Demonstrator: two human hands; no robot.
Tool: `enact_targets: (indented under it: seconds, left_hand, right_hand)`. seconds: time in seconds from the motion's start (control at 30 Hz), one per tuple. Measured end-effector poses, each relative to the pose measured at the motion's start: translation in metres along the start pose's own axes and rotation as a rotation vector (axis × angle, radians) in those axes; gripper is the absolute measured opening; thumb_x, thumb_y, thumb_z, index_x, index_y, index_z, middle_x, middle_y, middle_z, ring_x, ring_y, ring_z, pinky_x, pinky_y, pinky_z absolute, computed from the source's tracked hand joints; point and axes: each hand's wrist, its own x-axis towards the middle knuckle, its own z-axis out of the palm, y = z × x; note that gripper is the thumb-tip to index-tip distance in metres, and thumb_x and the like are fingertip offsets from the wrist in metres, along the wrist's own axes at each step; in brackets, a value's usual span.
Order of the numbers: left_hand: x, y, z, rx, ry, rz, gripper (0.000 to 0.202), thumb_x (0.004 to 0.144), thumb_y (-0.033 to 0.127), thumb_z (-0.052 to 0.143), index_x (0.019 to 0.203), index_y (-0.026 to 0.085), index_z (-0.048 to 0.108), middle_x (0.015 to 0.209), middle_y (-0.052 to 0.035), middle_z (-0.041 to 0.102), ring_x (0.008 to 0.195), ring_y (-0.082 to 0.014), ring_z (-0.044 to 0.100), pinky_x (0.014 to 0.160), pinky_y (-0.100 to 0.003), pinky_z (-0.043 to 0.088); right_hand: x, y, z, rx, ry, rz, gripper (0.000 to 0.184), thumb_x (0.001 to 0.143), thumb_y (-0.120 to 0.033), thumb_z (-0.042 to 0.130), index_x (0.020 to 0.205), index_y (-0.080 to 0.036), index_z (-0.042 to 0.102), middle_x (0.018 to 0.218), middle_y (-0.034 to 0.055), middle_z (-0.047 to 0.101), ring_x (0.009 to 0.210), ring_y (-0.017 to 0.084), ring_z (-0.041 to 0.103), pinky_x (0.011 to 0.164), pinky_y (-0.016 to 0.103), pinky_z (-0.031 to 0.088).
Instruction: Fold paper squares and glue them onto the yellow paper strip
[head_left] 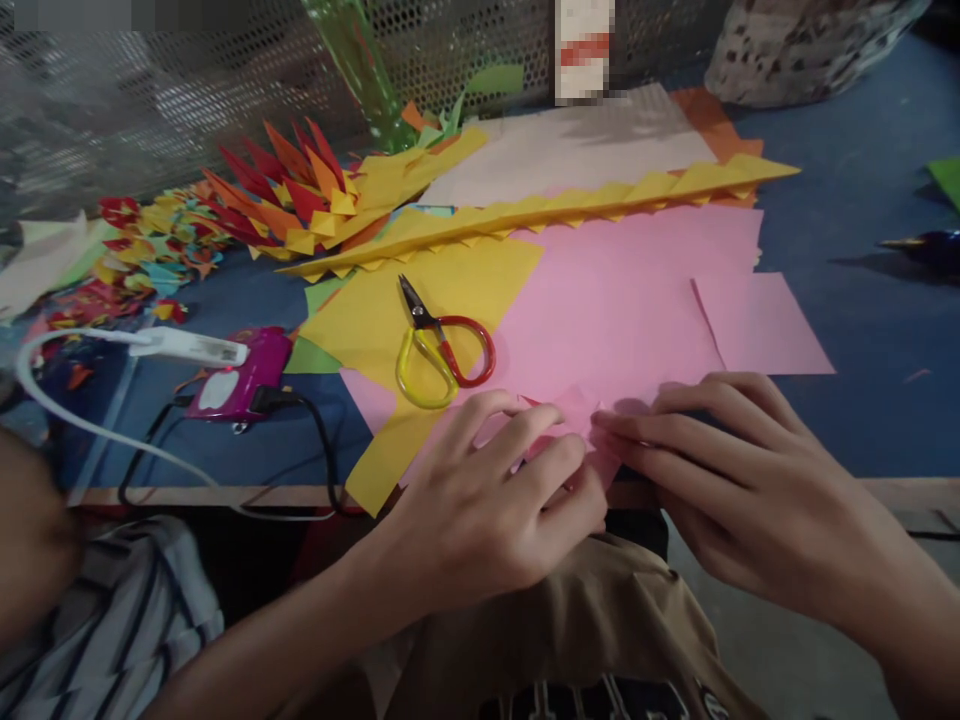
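At the table's front edge, a small folded pink paper [574,408] lies between my hands, partly hidden by fingers. Curled fingers of my left hand [502,490] hold it from the left. My right hand [742,470] pinches its right side with thumb and fingertips pressed together. Beneath it spreads a large pink sheet [600,300]. Just beyond my left hand, scissors [421,318] with one yellow and one red handle loop rest on a yellow sheet [337,320]. A smaller folded pink piece [772,325] lies beyond my right hand.
A long strip of interlocked yellow paper [540,213] crosses behind the sheets. Red and orange folded pieces [292,190] are heaped at the back left, near a green bottle [367,70]. A purple device [244,380] with cables sits left. Another person's striped sleeve [142,620] shows lower left.
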Motion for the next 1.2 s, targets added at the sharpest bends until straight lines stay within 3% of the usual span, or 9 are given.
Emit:
enact_targets:
  seconds: [0.13, 0.23, 0.43, 0.63, 0.87, 1.2]
  left_hand:
    - [0.001, -0.001, 0.001, -0.036, -0.005, -0.013, 0.011, 0.097, 0.018, 0.071, 0.105, 0.02, 0.078, 0.11, -0.0052, 0.08, 0.117, -0.0277, 0.072, 0.097, -0.051, 0.056]
    - [0.002, 0.001, 0.002, -0.074, 0.015, -0.063, 0.013, 0.095, 0.012, 0.07, 0.105, 0.019, 0.077, 0.11, -0.0042, 0.08, 0.119, -0.028, 0.072, 0.1, -0.051, 0.054]
    - [0.004, 0.008, 0.01, -0.298, 0.038, -0.248, 0.004, 0.097, 0.018, 0.069, 0.1, 0.018, 0.073, 0.107, -0.006, 0.078, 0.11, -0.0253, 0.07, 0.098, -0.047, 0.057]
    - [0.01, 0.004, 0.014, -0.258, 0.135, -0.304, 0.005, 0.093, 0.014, 0.073, 0.097, 0.016, 0.071, 0.121, -0.0117, 0.072, 0.12, -0.0286, 0.063, 0.107, -0.049, 0.056]
    - [0.014, 0.001, 0.015, -0.301, 0.074, -0.39, 0.002, 0.096, 0.018, 0.071, 0.095, 0.016, 0.07, 0.124, -0.0119, 0.069, 0.124, -0.0302, 0.06, 0.113, -0.05, 0.05]
    - [0.018, 0.002, 0.017, -0.358, 0.004, -0.473, 0.006, 0.099, 0.02, 0.069, 0.096, 0.016, 0.069, 0.121, -0.0097, 0.067, 0.125, -0.0272, 0.059, 0.115, -0.045, 0.047]
  right_hand:
    - [-0.001, -0.001, 0.003, -0.062, -0.016, -0.028, 0.016, 0.093, -0.01, 0.059, 0.102, -0.019, 0.069, 0.13, 0.0084, 0.072, 0.113, 0.031, 0.061, 0.098, 0.056, 0.044]
    - [-0.002, -0.001, 0.004, -0.039, -0.024, -0.032, 0.018, 0.094, -0.009, 0.057, 0.104, -0.018, 0.069, 0.128, 0.0093, 0.073, 0.112, 0.031, 0.061, 0.099, 0.057, 0.044]
    - [-0.006, 0.0, 0.003, -0.054, 0.011, -0.03, 0.021, 0.094, -0.006, 0.063, 0.112, -0.014, 0.071, 0.14, 0.0082, 0.07, 0.122, 0.036, 0.06, 0.101, 0.059, 0.046]
    - [-0.013, 0.001, 0.005, 0.016, 0.008, -0.065, 0.019, 0.094, -0.006, 0.069, 0.113, -0.01, 0.072, 0.147, 0.0104, 0.066, 0.129, 0.04, 0.057, 0.103, 0.059, 0.049]
    - [-0.014, 0.003, 0.0, 0.069, 0.013, -0.129, 0.031, 0.099, -0.007, 0.06, 0.129, -0.01, 0.068, 0.14, 0.0119, 0.067, 0.131, 0.038, 0.056, 0.106, 0.057, 0.045]
    - [-0.013, 0.004, 0.001, 0.089, -0.005, -0.132, 0.028, 0.103, -0.012, 0.057, 0.128, -0.011, 0.069, 0.142, 0.0116, 0.065, 0.13, 0.035, 0.055, 0.11, 0.055, 0.041]
